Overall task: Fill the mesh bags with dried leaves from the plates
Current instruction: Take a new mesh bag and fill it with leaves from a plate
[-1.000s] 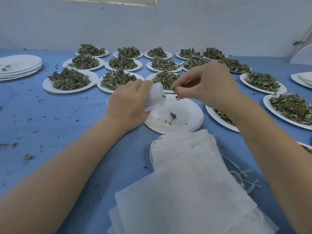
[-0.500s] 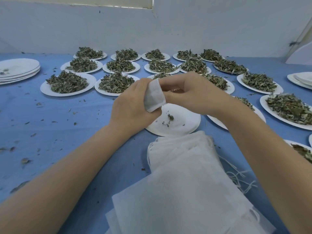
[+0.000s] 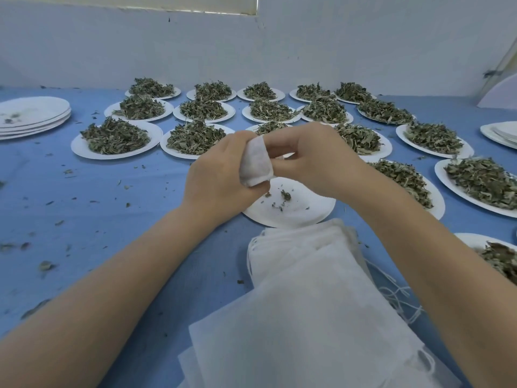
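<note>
While seemingly pinching, hands (image 3: 268, 166) on mesh bag (image 3: 256, 161)

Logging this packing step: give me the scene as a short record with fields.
left hand: grips a small white mesh bag
right hand: fingers curled at the bag's mouth; whether it pinches the bag or leaves cannot be told
plate below the hands: nearly empty, a few leaf scraps
full plates: rows heaped with dried leaves behind and to the right
spare bags: white pile nearest the camera
empty plates: stacked at far left
table: blue cover with leaf crumbs
</note>
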